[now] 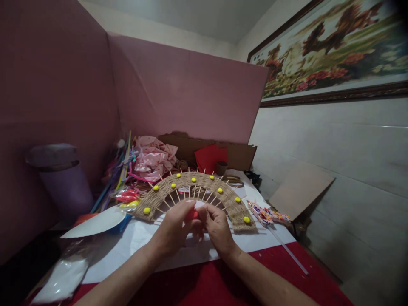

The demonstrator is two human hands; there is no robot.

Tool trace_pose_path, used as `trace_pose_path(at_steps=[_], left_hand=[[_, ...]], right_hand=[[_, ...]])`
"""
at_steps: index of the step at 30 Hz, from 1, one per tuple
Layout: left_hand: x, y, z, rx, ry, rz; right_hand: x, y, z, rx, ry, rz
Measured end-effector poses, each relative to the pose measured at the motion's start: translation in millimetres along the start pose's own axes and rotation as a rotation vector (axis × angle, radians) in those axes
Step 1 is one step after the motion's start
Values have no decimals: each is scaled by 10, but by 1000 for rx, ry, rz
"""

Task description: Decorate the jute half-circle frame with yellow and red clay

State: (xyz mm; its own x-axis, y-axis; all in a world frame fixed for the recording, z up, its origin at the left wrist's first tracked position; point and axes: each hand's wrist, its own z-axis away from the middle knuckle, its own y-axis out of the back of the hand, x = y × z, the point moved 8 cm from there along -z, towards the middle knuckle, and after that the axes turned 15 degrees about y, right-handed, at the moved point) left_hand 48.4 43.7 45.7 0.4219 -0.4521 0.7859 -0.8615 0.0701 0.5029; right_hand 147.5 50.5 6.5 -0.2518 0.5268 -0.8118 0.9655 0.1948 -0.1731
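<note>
A small red lump point(191, 214), apparently soft modelling clay, sits between my two hands. My left hand point(174, 225) is closed with its thumb and fingers around it. My right hand point(219, 231) pinches at its right side; a pale bit shows above the fingertips. Just beyond them an arch of woven twine point(181, 182) lies on white paper point(143, 238), thin sticks poking out of both edges. Several yellow dots, one of them a flattened yellow disc point(193, 180), are spread along the twine. My hands hide the bottom middle of the arch.
Left are a white half-round card point(95, 223), plastic packets point(127, 196) of red and yellow stuff, a clear bag point(63, 272) and a purple bin point(65, 182). Behind are pink cloth point(154, 157), red sheets point(211, 158) and scissors point(232, 180). A patterned ribbon point(267, 213) and clear stick point(290, 250) lie right.
</note>
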Motion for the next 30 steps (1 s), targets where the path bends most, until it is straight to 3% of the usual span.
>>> trace_pose_path(at_steps=[2,6,10,15,23,30], left_hand=[[-63,9,-19,15,46,45],[-304,55,-74,13,283,331],[-395,88,-78,18,408,558],[-363,51,-69,-39,426,725],[-453,6,-64,-54,520,889],[-427,-13,-66,-56,483,911]], right_hand=[[0,61,-16,51,0,34],[-10,224,-32,212,9,113],[-85,163,-4,135,68,207],[-224,99,57,65,181,341],[-233,96,53,43,219,403],[-247,96,67,27,231,450]])
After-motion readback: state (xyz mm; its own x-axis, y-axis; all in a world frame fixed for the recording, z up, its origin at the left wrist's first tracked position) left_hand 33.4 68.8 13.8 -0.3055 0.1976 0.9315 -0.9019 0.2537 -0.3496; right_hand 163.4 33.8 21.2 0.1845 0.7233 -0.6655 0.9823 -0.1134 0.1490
